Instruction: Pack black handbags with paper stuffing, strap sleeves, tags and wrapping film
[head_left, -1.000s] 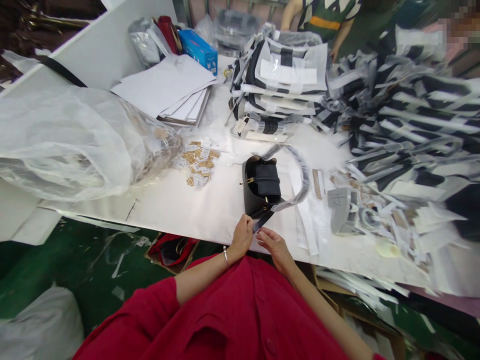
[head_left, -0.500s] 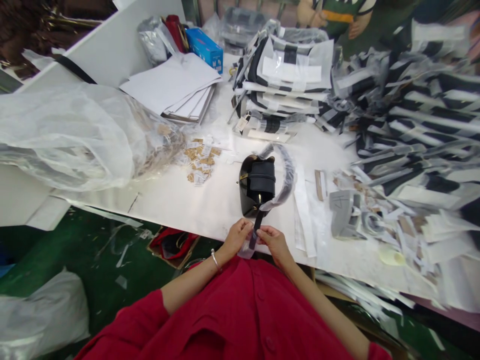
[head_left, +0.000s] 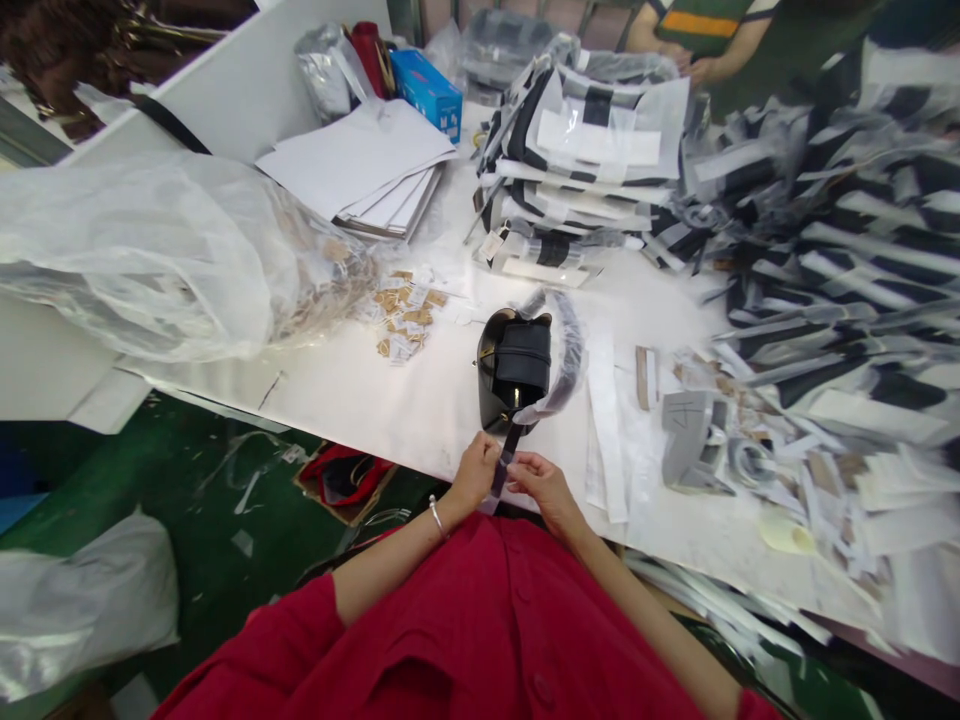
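A small black handbag [head_left: 517, 355] with gold-coloured fittings stands on the white table near its front edge. Its strap [head_left: 568, 365], covered in clear plastic film, loops out to the right of the bag. A dark end of the strap [head_left: 507, 458] comes forward over the table edge. My left hand [head_left: 475, 474] pinches this strap end from the left side. On the other side, my right hand [head_left: 546, 488] has thumb and fingertips closed at the strap's edge. Loose film hangs at the strap's lower tip.
Plastic-wrapped bags [head_left: 592, 140] are stacked at the back, with a bigger pile [head_left: 862, 260] on the right. Brown and white tags [head_left: 409, 315] lie left of the handbag. A grey tape dispenser [head_left: 694, 440] stands at right. A co-worker's hands [head_left: 686, 65] show at the far side.
My hands stay at the strap end and have shifted slightly; my right fingers sit a little differently on it. The whole view has turned slightly, and the co-worker's hands have come together.
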